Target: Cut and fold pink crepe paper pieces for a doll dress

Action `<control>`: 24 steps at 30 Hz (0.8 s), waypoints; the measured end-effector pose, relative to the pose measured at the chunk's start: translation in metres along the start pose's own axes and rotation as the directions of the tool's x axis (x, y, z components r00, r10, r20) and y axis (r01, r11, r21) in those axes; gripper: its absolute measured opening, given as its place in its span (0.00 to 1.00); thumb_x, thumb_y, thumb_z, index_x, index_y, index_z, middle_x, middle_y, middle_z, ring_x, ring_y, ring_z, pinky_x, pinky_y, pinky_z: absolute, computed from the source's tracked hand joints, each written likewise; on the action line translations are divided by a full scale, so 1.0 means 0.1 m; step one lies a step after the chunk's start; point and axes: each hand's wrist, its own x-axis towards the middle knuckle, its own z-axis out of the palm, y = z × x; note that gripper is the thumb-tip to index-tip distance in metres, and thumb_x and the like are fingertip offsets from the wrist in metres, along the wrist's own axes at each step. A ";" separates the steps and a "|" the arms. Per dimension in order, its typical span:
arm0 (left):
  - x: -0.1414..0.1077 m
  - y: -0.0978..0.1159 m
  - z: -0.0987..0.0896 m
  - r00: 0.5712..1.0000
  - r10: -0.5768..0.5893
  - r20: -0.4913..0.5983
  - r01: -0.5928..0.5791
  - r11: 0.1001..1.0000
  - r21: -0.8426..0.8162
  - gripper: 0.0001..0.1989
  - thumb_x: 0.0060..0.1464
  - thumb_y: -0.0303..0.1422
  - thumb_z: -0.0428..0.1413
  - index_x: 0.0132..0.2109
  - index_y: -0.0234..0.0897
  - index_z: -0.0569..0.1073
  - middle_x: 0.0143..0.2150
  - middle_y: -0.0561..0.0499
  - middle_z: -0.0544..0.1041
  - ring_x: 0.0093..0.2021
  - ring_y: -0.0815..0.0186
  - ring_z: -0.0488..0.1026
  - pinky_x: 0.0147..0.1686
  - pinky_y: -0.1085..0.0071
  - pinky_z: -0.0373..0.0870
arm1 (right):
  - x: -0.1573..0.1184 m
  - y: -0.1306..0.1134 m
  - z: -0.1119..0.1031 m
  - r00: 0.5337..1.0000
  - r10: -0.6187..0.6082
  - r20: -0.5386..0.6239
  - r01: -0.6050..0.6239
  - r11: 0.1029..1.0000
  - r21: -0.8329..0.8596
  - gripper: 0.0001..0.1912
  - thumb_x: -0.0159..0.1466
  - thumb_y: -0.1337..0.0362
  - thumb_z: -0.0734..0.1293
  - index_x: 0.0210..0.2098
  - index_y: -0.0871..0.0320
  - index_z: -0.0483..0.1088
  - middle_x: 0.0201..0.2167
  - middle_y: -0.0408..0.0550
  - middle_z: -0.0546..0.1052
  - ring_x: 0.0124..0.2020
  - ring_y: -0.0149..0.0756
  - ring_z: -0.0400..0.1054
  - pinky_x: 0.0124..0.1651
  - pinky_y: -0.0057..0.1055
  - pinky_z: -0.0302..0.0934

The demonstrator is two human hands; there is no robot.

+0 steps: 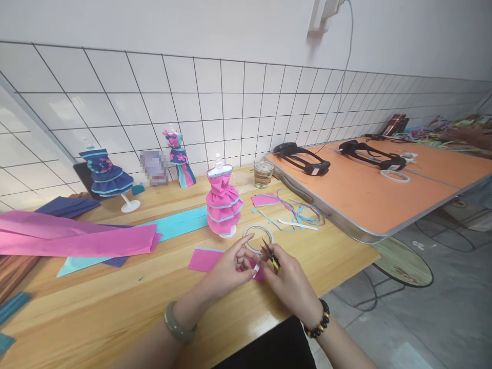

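My right hand [290, 279] is closed around small scissors [273, 258] with dark blades pointing up and a yellow-and-black handle. A short piece of white tape [256, 268] shows between my two hands, at the thumb tip of my left hand [232, 266]. The left fingers curl in toward the thumb, while the index finger stretches out. Beneath the hands lies a pink fabric strip [205, 260] with a light blue edge, partly covered by them. A roll of tape [248, 231] lies flat just beyond my fingers. Behind it stands a mini dress form in a tiered pink dress [224, 207].
Two more dressed forms, in a navy dress [111, 179] and a multicoloured dress [179, 156], stand toward the wall. Pink fabric [84, 238] lies left. A glass [263, 177] and ribbon scraps [303, 212] lie near the orange table [346, 195], which carries black headsets [302, 160].
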 end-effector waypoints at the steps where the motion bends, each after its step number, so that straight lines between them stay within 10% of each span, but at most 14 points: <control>1: 0.00 0.00 0.00 1.000 0.008 0.005 -0.009 1.000 0.012 0.35 0.48 0.27 0.57 0.61 0.44 0.51 0.40 0.49 0.70 0.31 0.73 0.64 0.33 0.71 0.62 | 0.01 0.00 0.00 1.000 0.011 0.002 -0.011 1.000 0.014 0.05 0.58 0.67 0.59 0.35 0.56 0.62 0.32 0.46 0.72 0.34 0.36 0.67 0.36 0.29 0.58; 10: -0.01 0.02 -0.06 0.994 0.013 0.107 -0.006 0.998 -0.066 0.31 0.47 0.30 0.58 0.58 0.42 0.59 0.39 0.49 0.68 0.31 0.73 0.64 0.33 0.72 0.63 | 0.16 0.18 -0.12 0.918 0.239 0.317 -0.379 0.765 0.520 0.18 0.50 0.62 0.69 0.37 0.59 0.62 0.26 0.42 0.72 0.25 0.29 0.65 0.29 0.25 0.57; 15: -0.01 0.03 -0.08 0.994 -0.011 0.111 0.022 0.995 -0.098 0.34 0.46 0.29 0.59 0.59 0.43 0.57 0.39 0.48 0.70 0.32 0.72 0.64 0.33 0.72 0.63 | 0.18 0.28 -0.13 0.843 0.310 0.440 -0.532 0.600 0.597 0.23 0.48 0.58 0.71 0.40 0.59 0.62 0.25 0.40 0.71 0.14 0.18 0.47 0.15 0.21 0.37; 24: 0.02 0.00 -0.12 0.999 0.005 0.048 0.003 0.987 -0.161 0.38 0.44 0.29 0.60 0.61 0.43 0.54 0.42 0.44 0.71 0.28 0.74 0.63 0.27 0.75 0.60 | 0.05 0.16 -0.32 0.930 0.122 0.346 -0.206 0.954 0.218 0.17 0.62 0.51 0.55 0.33 0.58 0.64 0.29 0.44 0.68 0.32 0.32 0.62 0.34 0.27 0.55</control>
